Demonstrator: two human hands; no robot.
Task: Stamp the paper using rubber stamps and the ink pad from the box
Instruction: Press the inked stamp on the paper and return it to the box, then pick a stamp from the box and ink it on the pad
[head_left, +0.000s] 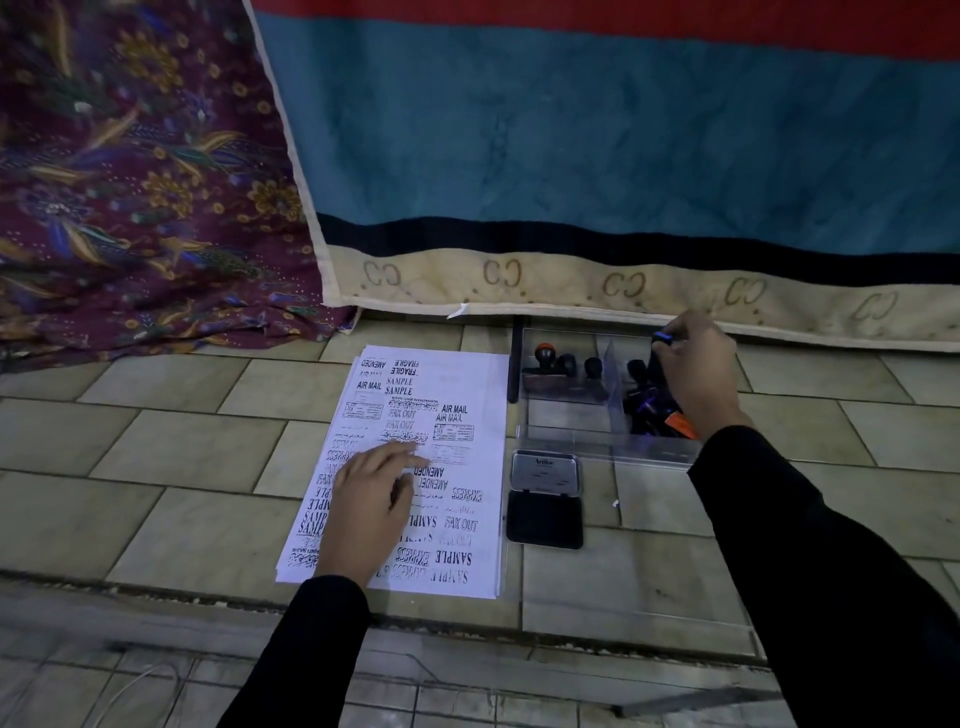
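Head view: you work on a beige tiled floor (197, 447) against hanging cloths. One stamped paper (462, 395) lies under your flat, spread left hand (371, 506). Your right hand (698, 371) pinches a blue-topped stamp (662, 338) over one clear box (566, 415); one open ink pad (544, 517) lies between.

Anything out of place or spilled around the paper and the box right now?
Nothing spilled. The paper lies slightly askew on the tiles, crowded with overlapping impressions facing different ways. The ink pad sits open beside it.
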